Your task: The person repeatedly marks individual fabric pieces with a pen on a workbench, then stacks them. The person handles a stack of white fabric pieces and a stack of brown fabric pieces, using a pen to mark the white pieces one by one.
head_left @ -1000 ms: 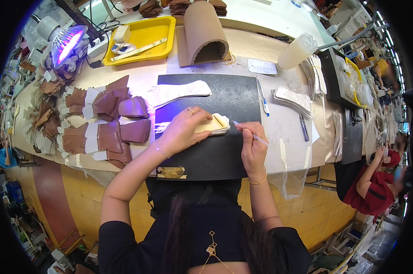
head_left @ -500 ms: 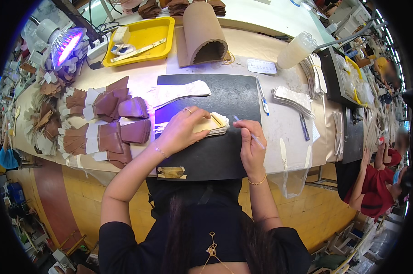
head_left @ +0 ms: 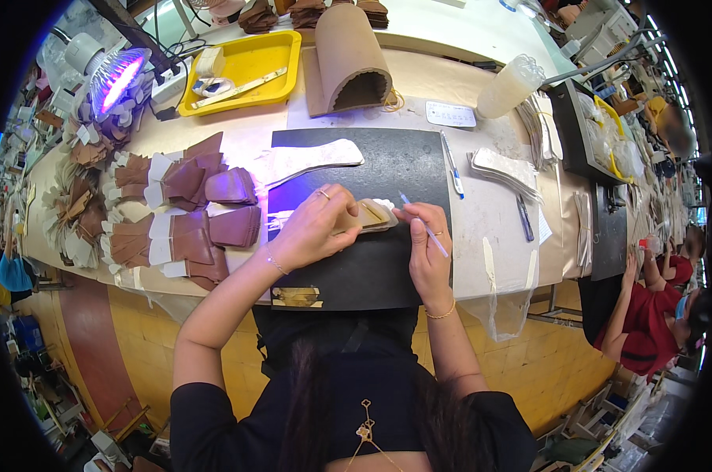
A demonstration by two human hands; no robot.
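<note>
On a black board, my left hand is closed, thumb and fingertips pinching a cream slotted template. The template looks tilted over a small stack of white pieces, which my fingers partly hide. My right hand grips a slim clear-and-white pen just right of the stack, its tip pointing up and away from the board. Farther back on the board lies another stack of white, strap-shaped pieces.
Brown leather pieces lie in fanned piles at left, under a lit lamp. Behind are a yellow tray and a brown arched form. Pens, more white strips and a plastic bottle are at right.
My left fingers have gone from lying spread on the template to pinching it, and it now looks tilted up. My right hand has shifted slightly left with the pen.
</note>
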